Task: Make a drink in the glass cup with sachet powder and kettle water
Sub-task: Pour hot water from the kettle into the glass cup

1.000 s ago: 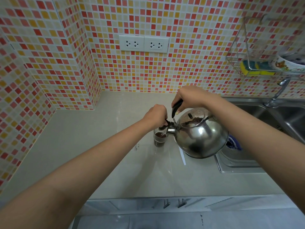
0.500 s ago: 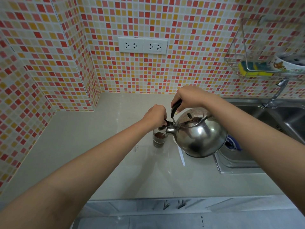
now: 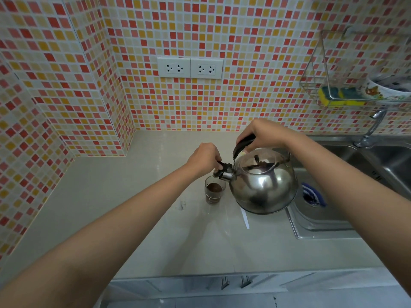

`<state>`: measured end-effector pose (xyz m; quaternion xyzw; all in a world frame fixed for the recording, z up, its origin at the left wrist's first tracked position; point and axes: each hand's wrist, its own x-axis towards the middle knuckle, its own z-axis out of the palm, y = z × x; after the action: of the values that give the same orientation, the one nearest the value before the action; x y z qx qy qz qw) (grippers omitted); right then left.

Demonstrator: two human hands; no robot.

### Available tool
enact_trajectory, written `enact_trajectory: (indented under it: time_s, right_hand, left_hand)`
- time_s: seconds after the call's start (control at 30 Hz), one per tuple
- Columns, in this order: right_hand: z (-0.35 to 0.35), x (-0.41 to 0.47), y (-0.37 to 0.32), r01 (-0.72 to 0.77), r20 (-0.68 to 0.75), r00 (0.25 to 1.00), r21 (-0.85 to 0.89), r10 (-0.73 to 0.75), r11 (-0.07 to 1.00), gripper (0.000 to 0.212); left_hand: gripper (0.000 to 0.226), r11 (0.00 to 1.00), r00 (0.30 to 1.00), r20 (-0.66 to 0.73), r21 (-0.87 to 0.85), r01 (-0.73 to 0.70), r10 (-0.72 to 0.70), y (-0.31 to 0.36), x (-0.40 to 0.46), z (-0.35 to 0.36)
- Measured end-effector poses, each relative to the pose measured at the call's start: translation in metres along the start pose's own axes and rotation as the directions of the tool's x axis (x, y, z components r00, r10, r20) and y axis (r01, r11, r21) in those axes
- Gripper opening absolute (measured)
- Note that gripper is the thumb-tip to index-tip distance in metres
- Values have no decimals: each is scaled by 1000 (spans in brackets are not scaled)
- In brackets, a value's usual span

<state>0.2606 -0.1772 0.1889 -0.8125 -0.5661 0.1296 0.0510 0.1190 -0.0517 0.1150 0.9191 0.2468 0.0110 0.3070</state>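
A small glass cup point(image 3: 214, 193) stands on the counter point(image 3: 124, 196) with brown liquid and powder inside. A shiny steel kettle point(image 3: 264, 183) hangs just to its right, tilted so the spout point(image 3: 224, 174) is over the cup's rim. My right hand point(image 3: 261, 134) grips the kettle's black handle from above. My left hand point(image 3: 205, 157) pinches the black spout cap lever at the spout. A white strip of sachet point(image 3: 245, 217) lies on the counter under the kettle.
A steel sink point(image 3: 322, 221) with a blue-white item point(image 3: 312, 194) lies at the right, its tap point(image 3: 373, 127) behind. A wire wall rack point(image 3: 333, 90) holds a yellow sponge and a bowl. Two sockets point(image 3: 190, 67) sit on the tiled wall.
The kettle and both hands have stayed over the cup with little movement. The dark content of the cup is a bit more visible now.
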Motion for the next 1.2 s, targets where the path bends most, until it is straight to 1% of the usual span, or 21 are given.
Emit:
enact_trajectory:
  time_s: [0.17,0.37,0.43,0.57,0.77,0.93,1.07,1.2]
  right_hand:
    - [-14,-5,20,-55,-66,996,39,58,998,19]
    - [-42,0,39,-105,-172,979,61,114,993,10]
    - [-49,4,46,-108,-209,970,102,128,989,10]
    - [-48,17,60,-114,-246,954,224,169,968,15]
    - [-18,48,89,-158,-265,929,343,257,926,26]
    - [11,72,109,-189,-289,898,430,332,883,25]
    - [29,89,120,-211,-290,875,493,388,844,29]
    - [42,99,128,-210,-304,861,516,407,830,33]
  left_hand:
    - [34,993,999,-39,-117,16,-21,5,14,-11]
    - [33,970,993,-114,-242,-5,-23,25,41,-32]
    - [33,963,992,-122,-271,-3,-31,30,53,-39]
    - [32,958,989,-132,-287,22,-62,34,76,-42]
    - [33,959,983,-129,-266,94,-132,32,109,-23]
    - [35,950,972,-119,-265,168,-205,25,132,-3]
    - [41,936,969,-81,-288,202,-234,15,145,8]
    - [49,890,963,-10,-384,246,-270,5,152,15]
